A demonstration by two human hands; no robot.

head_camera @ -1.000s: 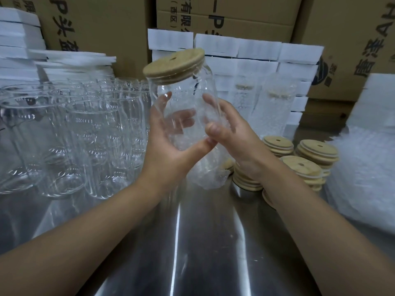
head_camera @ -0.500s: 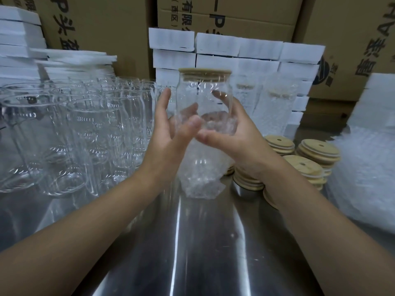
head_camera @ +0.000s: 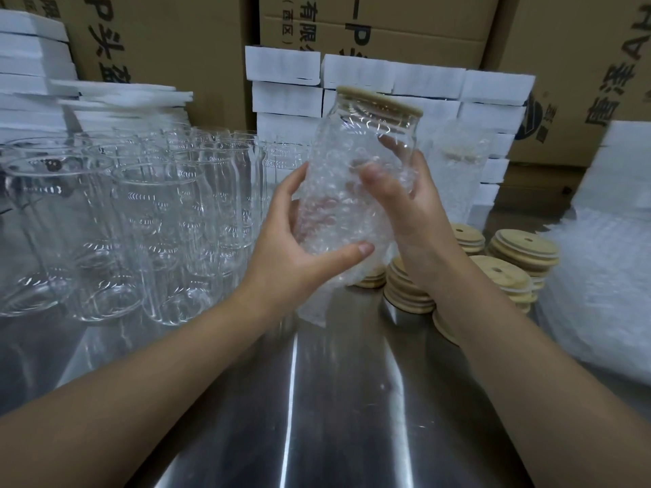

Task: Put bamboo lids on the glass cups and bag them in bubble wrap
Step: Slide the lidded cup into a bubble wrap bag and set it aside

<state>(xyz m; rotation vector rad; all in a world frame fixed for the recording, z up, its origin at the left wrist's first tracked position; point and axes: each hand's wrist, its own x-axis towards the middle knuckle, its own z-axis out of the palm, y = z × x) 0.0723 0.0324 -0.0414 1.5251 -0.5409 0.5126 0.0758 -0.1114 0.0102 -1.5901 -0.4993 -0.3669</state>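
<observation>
Clear glass cup (head_camera: 373,135) held aloft over the steel table (head_camera: 317,399), long axis leaning, bamboo lid (head_camera: 380,100) up and to the right, lower part sunk in a bubble-wrap bag (head_camera: 334,213). Below, the left hand (head_camera: 292,248) cupping the bagged base, thumb across the front; the right hand (head_camera: 415,213), nearer the bag's mouth, wrapped round the cup's middle, fingers curled behind the glass.

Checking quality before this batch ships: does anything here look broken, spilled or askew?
Nothing broken or spilled shows. The held cup is tilted with its bamboo lid seated and the bubble wrap bag covering only its lower part. The lid stacks on the right are uneven, lids slid off-centre.
</observation>
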